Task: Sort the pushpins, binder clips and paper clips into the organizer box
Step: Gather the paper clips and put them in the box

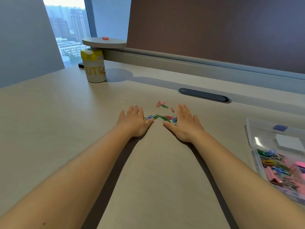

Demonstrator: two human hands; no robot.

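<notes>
Several coloured paper clips (162, 117) lie scattered on the pale desk in the middle of the view. My left hand (134, 121) lies flat on the desk, fingers straight, at the left edge of the clips. Opposite it, my right hand (184, 122) lies flat at their right edge, its thumb pointing toward the left thumb. A few pink and green clips (161, 104) sit farther back between the fingertips. The clear organizer box (257, 160) stands open at the right edge, holding coloured paper clips (270, 161) and pink binder clips (279, 178).
A white jar with a yellow lid (94, 66) stands at the back left under a round shelf (104, 42). A dark cable slot (204, 95) lies behind the clips. A brown partition (214, 30) closes the back of the desk.
</notes>
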